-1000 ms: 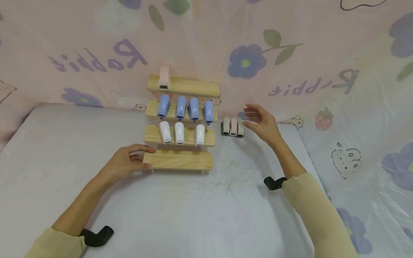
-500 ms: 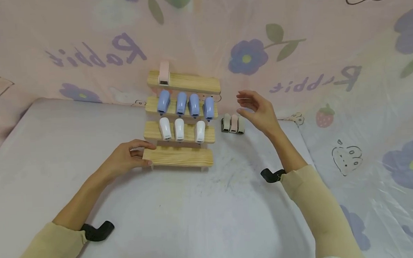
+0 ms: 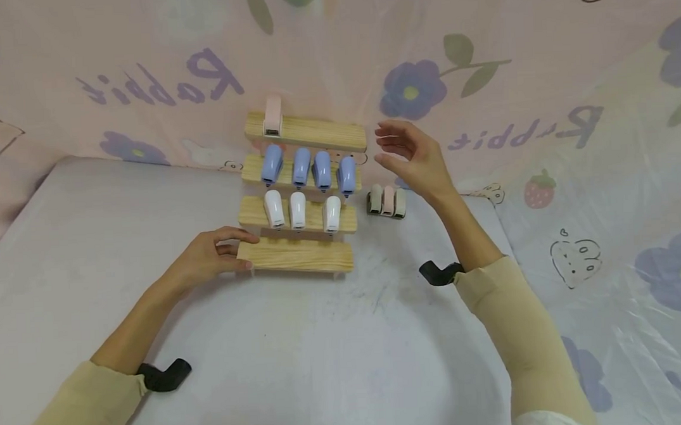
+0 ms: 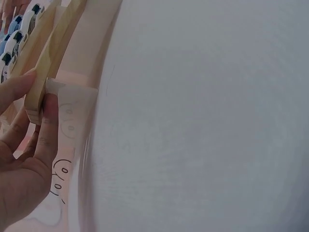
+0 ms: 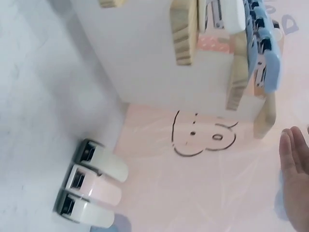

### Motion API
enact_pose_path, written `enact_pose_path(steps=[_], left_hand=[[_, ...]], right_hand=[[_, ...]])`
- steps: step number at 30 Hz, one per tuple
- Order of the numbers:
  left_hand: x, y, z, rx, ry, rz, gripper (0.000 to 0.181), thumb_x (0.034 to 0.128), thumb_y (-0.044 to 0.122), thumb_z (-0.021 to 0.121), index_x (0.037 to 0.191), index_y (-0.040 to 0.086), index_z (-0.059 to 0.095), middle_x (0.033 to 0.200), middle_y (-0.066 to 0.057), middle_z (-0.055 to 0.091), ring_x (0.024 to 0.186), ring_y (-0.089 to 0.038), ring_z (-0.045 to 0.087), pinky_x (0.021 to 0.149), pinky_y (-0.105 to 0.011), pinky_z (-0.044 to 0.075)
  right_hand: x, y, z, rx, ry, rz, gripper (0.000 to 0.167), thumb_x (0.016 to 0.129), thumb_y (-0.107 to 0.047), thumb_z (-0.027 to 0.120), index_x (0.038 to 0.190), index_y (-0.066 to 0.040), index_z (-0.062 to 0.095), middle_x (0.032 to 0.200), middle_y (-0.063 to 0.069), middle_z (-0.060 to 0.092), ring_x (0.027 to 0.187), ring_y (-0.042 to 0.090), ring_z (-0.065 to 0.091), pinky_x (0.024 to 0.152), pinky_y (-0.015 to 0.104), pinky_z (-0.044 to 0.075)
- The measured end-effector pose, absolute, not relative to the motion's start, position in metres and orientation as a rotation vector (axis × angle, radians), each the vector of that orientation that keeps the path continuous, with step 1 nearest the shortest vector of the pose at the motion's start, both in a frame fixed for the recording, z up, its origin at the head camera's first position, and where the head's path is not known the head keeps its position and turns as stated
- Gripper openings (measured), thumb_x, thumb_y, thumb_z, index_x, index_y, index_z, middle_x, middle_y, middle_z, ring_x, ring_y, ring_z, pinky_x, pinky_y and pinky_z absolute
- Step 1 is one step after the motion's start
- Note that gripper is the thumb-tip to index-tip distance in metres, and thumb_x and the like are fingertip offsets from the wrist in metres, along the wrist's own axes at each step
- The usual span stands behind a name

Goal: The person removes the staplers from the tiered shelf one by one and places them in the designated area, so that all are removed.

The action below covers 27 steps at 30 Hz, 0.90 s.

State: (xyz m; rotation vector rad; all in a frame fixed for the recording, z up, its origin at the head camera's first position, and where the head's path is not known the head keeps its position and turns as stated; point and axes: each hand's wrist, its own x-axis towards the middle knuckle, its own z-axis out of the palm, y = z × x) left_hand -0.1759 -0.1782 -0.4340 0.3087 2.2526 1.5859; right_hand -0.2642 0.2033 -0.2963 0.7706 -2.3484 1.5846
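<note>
My left hand (image 3: 205, 259) grips the left end of the lowest wooden board (image 3: 302, 257) of a four-tier rack; in the left wrist view its fingers and thumb close round the board's end (image 4: 55, 50). My right hand (image 3: 421, 161), empty with fingers apart, hovers to the right of the top board (image 3: 320, 132). A pink stapler-like item (image 3: 273, 116) stands at that board's left. Several blue ones (image 3: 322, 169) fill the second tier, and three white ones (image 3: 298, 210) are on the third. The lowest board holds nothing.
Right of the rack, two grey-green items (image 3: 400, 203) flank a pink one (image 3: 387, 200) on the white table (image 3: 301, 360). A patterned curtain (image 3: 322, 55) hangs close behind the rack and along the right side.
My right hand has moved up and left, from beside the three loose items to near the top board's right end. My left hand keeps its grip, and the view has shifted slightly.
</note>
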Motion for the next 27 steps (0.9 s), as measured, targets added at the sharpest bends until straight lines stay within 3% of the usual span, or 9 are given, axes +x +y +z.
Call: enact_pose_path(steps=[4, 16, 23, 27], left_hand=[[-0.177, -0.177, -0.433, 0.300, 2.254, 1.570, 0.049, 0.0806, 0.017, 0.084, 0.125, 0.013, 0.065, 0.138, -0.011, 0.052, 0.100, -0.025, 0.062, 0.080, -0.031, 0.051], [-0.176, -0.179, -0.428, 0.276, 2.262, 1.550, 0.049, 0.0810, 0.018, 0.084, 0.126, 0.014, 0.065, 0.145, -0.011, 0.044, 0.094, -0.023, 0.057, 0.077, -0.031, 0.048], [-0.170, -0.176, -0.424, 0.322, 2.347, 1.513, 0.048, 0.0823, 0.018, 0.082, 0.127, 0.012, 0.065, 0.149, -0.014, 0.043, 0.114, -0.033, 0.057, 0.092, -0.043, 0.045], [-0.169, -0.174, -0.422, 0.328, 2.360, 1.504, 0.048, 0.0827, 0.018, 0.082, 0.128, 0.011, 0.065, 0.149, -0.016, 0.043, 0.117, -0.038, 0.057, 0.093, -0.047, 0.045]], right_hand=[[-0.270, 0.191, -0.296, 0.798, -2.324, 1.614, 0.054, 0.083, 0.010, 0.073, 0.134, 0.004, 0.056, 0.128, 0.022, 0.060, 0.119, 0.032, 0.058, 0.102, 0.039, 0.045], [-0.257, 0.142, -0.260, 0.919, -2.373, 1.560, 0.047, 0.088, 0.006, 0.068, 0.132, 0.012, 0.052, 0.126, 0.029, 0.057, 0.118, 0.035, 0.057, 0.103, 0.040, 0.044], [-0.261, 0.120, -0.248, 0.946, -2.376, 1.583, 0.049, 0.088, 0.005, 0.069, 0.133, 0.012, 0.051, 0.125, 0.030, 0.057, 0.117, 0.040, 0.057, 0.102, 0.039, 0.044], [-0.264, 0.110, -0.245, 0.956, -2.364, 1.626, 0.050, 0.087, 0.005, 0.070, 0.133, 0.012, 0.051, 0.125, 0.031, 0.057, 0.116, 0.042, 0.056, 0.102, 0.038, 0.044]])
